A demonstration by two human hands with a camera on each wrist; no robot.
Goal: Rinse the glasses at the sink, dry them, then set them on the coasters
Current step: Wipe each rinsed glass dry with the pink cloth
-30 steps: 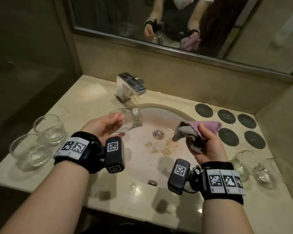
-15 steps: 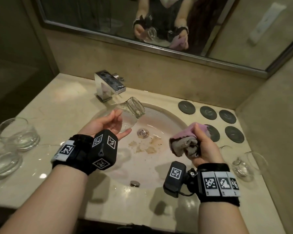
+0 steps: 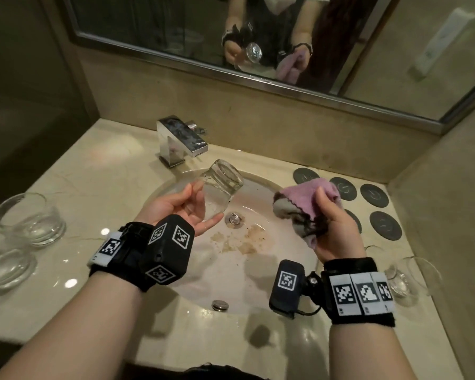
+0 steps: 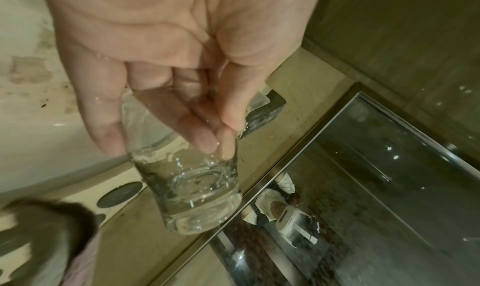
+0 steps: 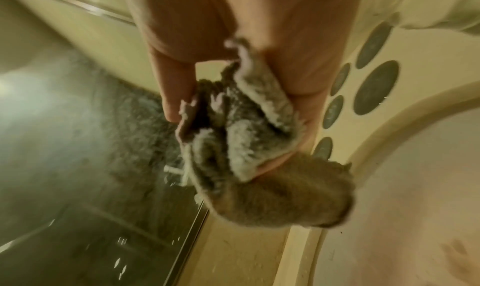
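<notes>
My left hand (image 3: 187, 208) holds a clear wet glass (image 3: 220, 187) tilted over the sink basin (image 3: 258, 272), its thick base pointing up and away toward the faucet. In the left wrist view my fingers (image 4: 197, 130) lie inside the glass (image 4: 189, 190) and the thumb presses its outer wall. My right hand (image 3: 328, 223) grips a bunched pink and grey cloth (image 3: 305, 204), seen crumpled in the palm as the cloth (image 5: 244, 134) in the right wrist view. The cloth is about a hand's width right of the glass. Several dark round coasters (image 3: 373, 194) lie bare at the back right.
A chrome faucet (image 3: 180, 142) stands behind the basin. Two glasses (image 3: 30, 218) sit on the counter at the left, two more (image 3: 406, 278) at the right behind my right wrist. A mirror (image 3: 258, 37) lines the back wall; a wall closes the right side.
My left hand turned palm up and tipped the glass so its base points up and away. My right hand with the cloth lifted slightly. The view shifted right.
</notes>
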